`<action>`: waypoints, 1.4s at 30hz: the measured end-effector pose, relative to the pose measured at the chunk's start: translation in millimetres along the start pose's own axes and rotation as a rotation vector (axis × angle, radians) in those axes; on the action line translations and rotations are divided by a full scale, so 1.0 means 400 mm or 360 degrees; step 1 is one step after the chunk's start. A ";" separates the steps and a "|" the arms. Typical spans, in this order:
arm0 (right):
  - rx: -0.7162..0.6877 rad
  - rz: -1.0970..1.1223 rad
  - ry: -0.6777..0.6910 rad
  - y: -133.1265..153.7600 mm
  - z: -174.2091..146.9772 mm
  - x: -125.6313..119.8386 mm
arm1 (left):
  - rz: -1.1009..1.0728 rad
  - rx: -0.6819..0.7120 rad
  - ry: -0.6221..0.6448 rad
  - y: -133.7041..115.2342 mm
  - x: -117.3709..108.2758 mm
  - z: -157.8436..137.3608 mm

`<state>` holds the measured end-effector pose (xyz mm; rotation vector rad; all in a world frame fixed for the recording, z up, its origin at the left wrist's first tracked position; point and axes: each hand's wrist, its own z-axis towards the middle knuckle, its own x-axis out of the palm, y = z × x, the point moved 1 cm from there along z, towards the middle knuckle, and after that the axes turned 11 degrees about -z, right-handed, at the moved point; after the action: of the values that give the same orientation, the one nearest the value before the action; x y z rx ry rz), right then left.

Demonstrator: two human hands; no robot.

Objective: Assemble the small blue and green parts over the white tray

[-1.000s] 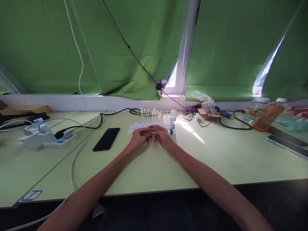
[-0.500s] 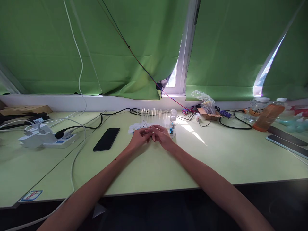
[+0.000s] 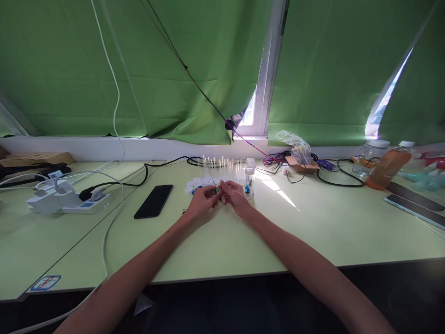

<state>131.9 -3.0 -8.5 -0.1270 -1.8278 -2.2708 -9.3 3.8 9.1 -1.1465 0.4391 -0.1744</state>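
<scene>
My left hand point(image 3: 204, 200) and my right hand point(image 3: 236, 197) meet fingertip to fingertip just above the desk. A small green part point(image 3: 217, 190) with thin dark wire leads shows at the left fingertips, pinched there. The right fingers are closed against it, and what they grip is hidden. Behind my hands stands a row of clear tubes point(image 3: 222, 164). White round caps point(image 3: 189, 189) lie to the left of them. Close to the right hand, a clear vial with a white cap point(image 3: 249, 171) stands upright with a blue piece point(image 3: 247, 189) inside.
A black phone point(image 3: 153, 202) lies left of my arms. Farther left sits a white power strip point(image 3: 93, 204) with cables. At the right are a small cardboard box point(image 3: 301, 163), an orange bottle point(image 3: 388, 166), a clear jar point(image 3: 371, 157) and a grey phone point(image 3: 415, 209).
The left fingers have shifted slightly, and the green part now shows between the hands. Its wire leads have moved a little to the right. The right hand stays nearly in place.
</scene>
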 end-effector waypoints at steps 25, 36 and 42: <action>0.0046 0.0144 0.0055 -0.007 0.008 -0.009 | -0.0024 0.0000 0.0023 0.011 -0.002 0.005; 0.0061 0.0327 0.0066 -0.005 0.011 -0.012 | -0.0015 -0.0070 -0.0014 0.005 0.003 0.002; 0.0057 0.0345 0.0075 -0.008 0.013 -0.015 | -0.0026 -0.0064 -0.0004 -0.001 -0.001 0.002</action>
<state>136.6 3.6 -11.8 -0.2506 -1.7383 -2.0749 -9.0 4.4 10.0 -1.1900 0.4329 -0.1789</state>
